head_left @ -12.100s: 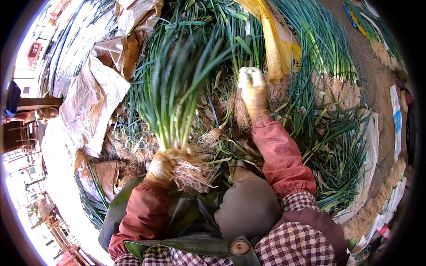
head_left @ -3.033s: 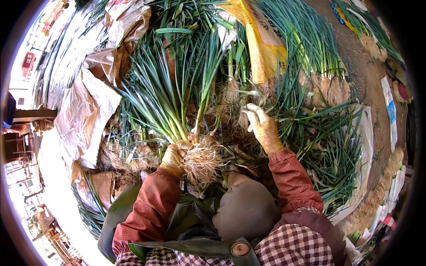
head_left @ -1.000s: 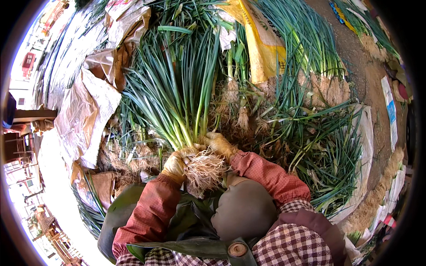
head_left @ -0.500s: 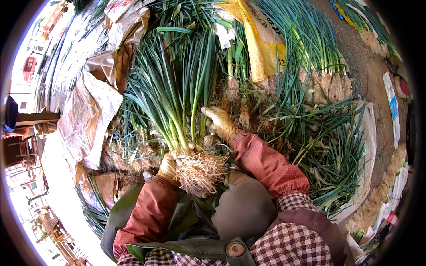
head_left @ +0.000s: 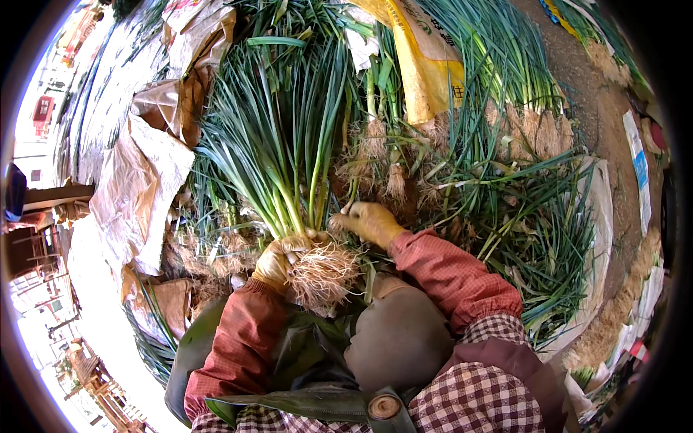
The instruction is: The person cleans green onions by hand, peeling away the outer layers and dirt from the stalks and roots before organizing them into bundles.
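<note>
A thick bunch of green onions (head_left: 289, 173) lies in front of me, its dark green leaves fanning away and its pale, stringy roots (head_left: 323, 274) pointing toward my lap. My left hand (head_left: 273, 265), in a yellowed work glove, is closed around the white stem ends just above those roots. To the right of the bunch, my gloved right hand (head_left: 372, 224) pinches one green onion near its root end; a small root tuft (head_left: 338, 223) shows at the fingertips. Part of that stalk is hidden behind the fingers.
Loose green onions (head_left: 534, 245) are heaped on a sheet at the right. More bundles (head_left: 520, 79) lie at the far right, beside a yellow and white sack (head_left: 419, 65). Crumpled sheeting (head_left: 144, 180) spreads on the left. My covered knee (head_left: 397, 339) rises close below my right hand.
My right hand has drawn back toward me and slightly right, and its fingers have closed on a green onion. My left hand still grips the bunch.
</note>
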`<action>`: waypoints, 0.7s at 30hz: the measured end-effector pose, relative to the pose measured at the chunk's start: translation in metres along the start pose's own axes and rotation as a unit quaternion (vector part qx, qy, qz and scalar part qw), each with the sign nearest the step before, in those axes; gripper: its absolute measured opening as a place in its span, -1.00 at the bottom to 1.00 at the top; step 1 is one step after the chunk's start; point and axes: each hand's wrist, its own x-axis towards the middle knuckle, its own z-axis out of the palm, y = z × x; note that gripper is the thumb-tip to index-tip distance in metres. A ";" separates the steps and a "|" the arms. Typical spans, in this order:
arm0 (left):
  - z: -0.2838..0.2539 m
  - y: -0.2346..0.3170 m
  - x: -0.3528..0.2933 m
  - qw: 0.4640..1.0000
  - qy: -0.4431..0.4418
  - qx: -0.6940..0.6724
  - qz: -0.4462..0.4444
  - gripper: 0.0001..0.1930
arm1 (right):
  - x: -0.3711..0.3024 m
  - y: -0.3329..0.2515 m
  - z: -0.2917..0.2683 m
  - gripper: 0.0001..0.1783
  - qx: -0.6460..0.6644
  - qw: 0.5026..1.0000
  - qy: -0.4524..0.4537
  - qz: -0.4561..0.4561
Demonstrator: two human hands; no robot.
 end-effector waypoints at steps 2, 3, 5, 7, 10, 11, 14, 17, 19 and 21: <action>-0.004 -0.004 0.007 0.998 -0.001 0.068 -0.008 -0.78 | 0.020 -0.018 -0.021 -0.45 0.180 0.976 -0.002 0.120; -0.014 -0.005 0.013 0.994 -0.009 0.108 -0.016 -0.78 | 0.030 -0.026 -0.023 -0.47 0.141 0.985 -0.023 0.095; 0.001 -0.005 0.013 0.994 -0.007 0.107 -0.032 -0.75 | 0.051 -0.019 -0.016 -0.50 0.023 0.999 -0.040 0.007; -0.006 -0.008 0.011 0.998 0.002 0.057 -0.035 -0.74 | 0.043 -0.032 -0.009 -0.60 -0.054 0.996 0.024 -0.063; 0.000 -0.006 0.010 0.999 0.008 -0.002 -0.043 -0.75 | 0.019 -0.043 -0.007 -0.75 -0.118 0.977 0.100 -0.144; 0.003 -0.003 0.011 0.999 0.021 0.004 -0.039 -0.75 | 0.015 -0.038 0.001 -0.79 -0.075 0.959 0.160 -0.224; -0.015 0.000 0.016 0.999 0.045 0.001 0.002 -0.76 | -0.009 -0.053 -0.001 -0.86 0.079 0.911 0.233 -0.331; -0.006 0.004 0.009 0.998 0.047 -0.003 0.037 -0.77 | -0.028 -0.054 -0.036 -0.79 0.458 0.804 0.218 -0.310; 0.005 0.000 0.010 0.999 0.008 -0.048 0.017 -0.78 | -0.015 -0.012 -0.055 -0.69 0.436 0.828 0.329 -0.128; 0.005 -0.012 0.026 0.997 -0.009 -0.081 -0.003 -0.78 | -0.007 0.010 -0.053 -0.57 0.347 0.905 0.244 0.028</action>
